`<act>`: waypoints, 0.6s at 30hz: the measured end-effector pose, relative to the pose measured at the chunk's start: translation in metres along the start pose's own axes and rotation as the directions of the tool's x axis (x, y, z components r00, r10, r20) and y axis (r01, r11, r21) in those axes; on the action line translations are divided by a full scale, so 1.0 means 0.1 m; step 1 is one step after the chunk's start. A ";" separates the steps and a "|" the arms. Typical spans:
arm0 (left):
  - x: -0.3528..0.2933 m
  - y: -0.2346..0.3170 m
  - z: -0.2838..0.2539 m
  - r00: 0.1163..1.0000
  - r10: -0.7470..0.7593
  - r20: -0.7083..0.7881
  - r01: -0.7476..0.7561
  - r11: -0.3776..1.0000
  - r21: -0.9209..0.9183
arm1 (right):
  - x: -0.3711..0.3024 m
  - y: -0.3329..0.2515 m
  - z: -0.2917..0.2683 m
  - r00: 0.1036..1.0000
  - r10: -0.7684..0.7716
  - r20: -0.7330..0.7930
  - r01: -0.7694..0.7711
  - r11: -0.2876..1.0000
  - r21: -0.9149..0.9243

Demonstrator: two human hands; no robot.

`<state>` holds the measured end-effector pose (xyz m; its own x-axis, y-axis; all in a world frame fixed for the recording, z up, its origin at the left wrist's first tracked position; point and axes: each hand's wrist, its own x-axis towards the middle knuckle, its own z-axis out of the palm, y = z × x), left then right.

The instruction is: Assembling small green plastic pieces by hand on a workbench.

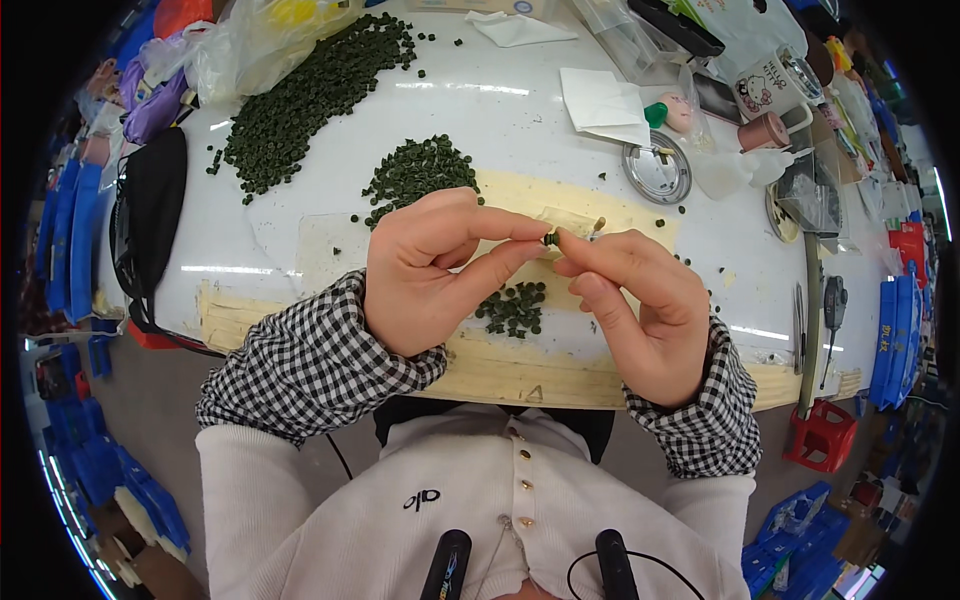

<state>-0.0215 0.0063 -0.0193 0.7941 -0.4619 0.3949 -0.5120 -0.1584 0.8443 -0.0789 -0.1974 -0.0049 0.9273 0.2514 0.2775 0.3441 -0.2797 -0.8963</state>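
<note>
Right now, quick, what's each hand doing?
Left hand: closed, pinching a small green piece.
Right hand: partly curled, fingertip at that piece; grip cannot be told.

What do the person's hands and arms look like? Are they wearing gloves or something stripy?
No gloves: the left hand and right hand are bare. And it's not stripes but little checks! Puffy black-and-white checked sleeve covers gather snugly near the wrists. Above them are plain whitish sleeves that look knitted.
</note>
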 end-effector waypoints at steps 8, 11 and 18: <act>0.00 -0.03 -0.01 1.000 0.021 0.022 -0.022 0.999 0.033 | -0.01 0.02 0.02 1.000 0.001 -0.003 -0.001 1.000 -0.009; -0.02 -0.03 0.00 1.000 0.017 0.015 -0.017 1.000 0.024 | -0.02 0.03 0.04 1.000 0.000 -0.014 0.000 1.000 -0.013; 0.03 0.02 0.00 0.997 -0.047 0.054 0.047 0.999 0.008 | 0.03 -0.01 -0.03 0.996 -0.070 -0.059 0.062 0.989 -0.133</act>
<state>-0.0200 0.0044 -0.0166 0.7986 -0.5004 0.3344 -0.4769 -0.1871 0.8588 -0.0759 -0.1995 -0.0023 0.9079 0.2156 0.3594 0.4173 -0.3842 -0.8236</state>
